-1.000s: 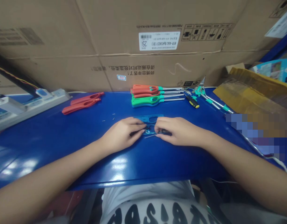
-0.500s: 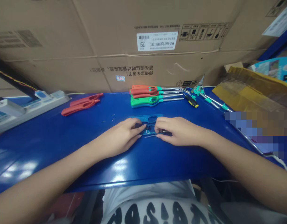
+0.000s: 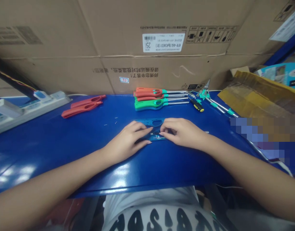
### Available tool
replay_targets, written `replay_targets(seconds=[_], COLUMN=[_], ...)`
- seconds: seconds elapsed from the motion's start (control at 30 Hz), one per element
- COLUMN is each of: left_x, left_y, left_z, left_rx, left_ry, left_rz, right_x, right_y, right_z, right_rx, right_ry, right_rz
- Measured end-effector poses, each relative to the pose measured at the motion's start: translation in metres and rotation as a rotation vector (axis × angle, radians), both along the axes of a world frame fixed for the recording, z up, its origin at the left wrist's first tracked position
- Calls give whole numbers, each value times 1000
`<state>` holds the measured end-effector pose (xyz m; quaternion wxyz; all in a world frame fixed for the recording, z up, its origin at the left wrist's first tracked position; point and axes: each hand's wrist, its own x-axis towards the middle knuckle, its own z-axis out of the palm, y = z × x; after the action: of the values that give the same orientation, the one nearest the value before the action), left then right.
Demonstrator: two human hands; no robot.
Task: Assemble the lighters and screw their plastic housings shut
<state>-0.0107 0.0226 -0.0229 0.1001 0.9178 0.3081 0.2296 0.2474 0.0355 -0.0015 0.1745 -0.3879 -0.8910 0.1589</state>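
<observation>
A blue plastic lighter shell (image 3: pixel 149 123) lies flat on the blue table (image 3: pixel 65 141), between my two hands. My left hand (image 3: pixel 128 138) rests on its left part, fingers bent and pressing down on it. My right hand (image 3: pixel 182 132) pinches a small metal part at the shell's middle; the part is mostly hidden by the fingertips. A thin metal rod tip (image 3: pixel 207 132) shows just right of that hand.
Behind the shell lies a stack of red and green long lighters (image 3: pixel 152 98) with metal tubes. Two red half shells (image 3: pixel 82 106) sit at the back left, a black-yellow screwdriver (image 3: pixel 197 105) and teal pliers (image 3: pixel 205 93) at the back right. Cardboard boxes (image 3: pixel 137 41) wall the back.
My right hand has moved up and slightly left onto the shell's middle. The dark piece seen under that hand before is no longer visible. My left hand has barely shifted.
</observation>
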Motion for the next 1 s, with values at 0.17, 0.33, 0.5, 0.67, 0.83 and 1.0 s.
replay_targets(seconds=[0.17, 0.33, 0.5, 0.67, 0.83, 1.0], left_x=[2, 3, 3, 3, 2, 4], left_y=[-3, -3, -4, -7, -9, -10], left_z=[-1, 0, 1, 4, 5, 7], left_rx=[-53, -111, -65, -62, -55, -131], left_ry=[-57, -93, -26, 30, 13, -73], left_rz=[-5, 3, -32, -21, -12, 28], right_x=[-1, -3, -2, 6, 9, 9], right_y=[3, 5, 3, -1, 0, 2], right_z=[-3, -7, 0, 11, 13, 12], right_rx=[-52, -39, -45, -136, -197, -205], right_ry=[72, 132, 115, 89, 47, 75], right_rz=[17, 51, 40, 179, 149, 119])
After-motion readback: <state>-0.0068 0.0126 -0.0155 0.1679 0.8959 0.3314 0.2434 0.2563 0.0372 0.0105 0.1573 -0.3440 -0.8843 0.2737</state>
